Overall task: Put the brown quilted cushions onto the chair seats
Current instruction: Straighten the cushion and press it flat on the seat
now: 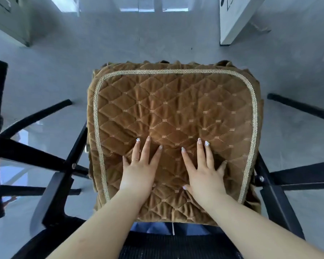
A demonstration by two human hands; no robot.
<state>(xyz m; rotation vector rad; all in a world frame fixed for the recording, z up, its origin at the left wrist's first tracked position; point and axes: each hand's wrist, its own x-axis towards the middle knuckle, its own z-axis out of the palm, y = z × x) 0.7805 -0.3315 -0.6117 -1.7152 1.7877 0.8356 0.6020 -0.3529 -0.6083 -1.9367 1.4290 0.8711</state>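
The brown quilted cushion (pixel 174 128) lies flat on the seat of a black chair (pixel 273 195), approx. in the middle of the view, and it covers the seat fully; its edges hang a little over the sides. A pale braided trim (pixel 96 116) runs along the left, far and right border of the cushion, w/ diamond stitching inside it.

Both hands are on the near half of the cushion, palms down. The left hand (pixel 139 169) rests flat, its fingers (pixel 137 152) straight and spread, gripping nothing; a thin ring is on one finger. The right hand (pixel 204 172) is also flat on the fabric just beside it, fingers straight and spread, thumb out to the left, holding nothing. The two hands do not touch each other.

The fabric is wrinkled around and between the hands. Black chair legs (pixel 36 116) of another chair show at the left, on a grey glossy floor (pixel 138 43). A white cabinet (pixel 236 19) stands at the far right.
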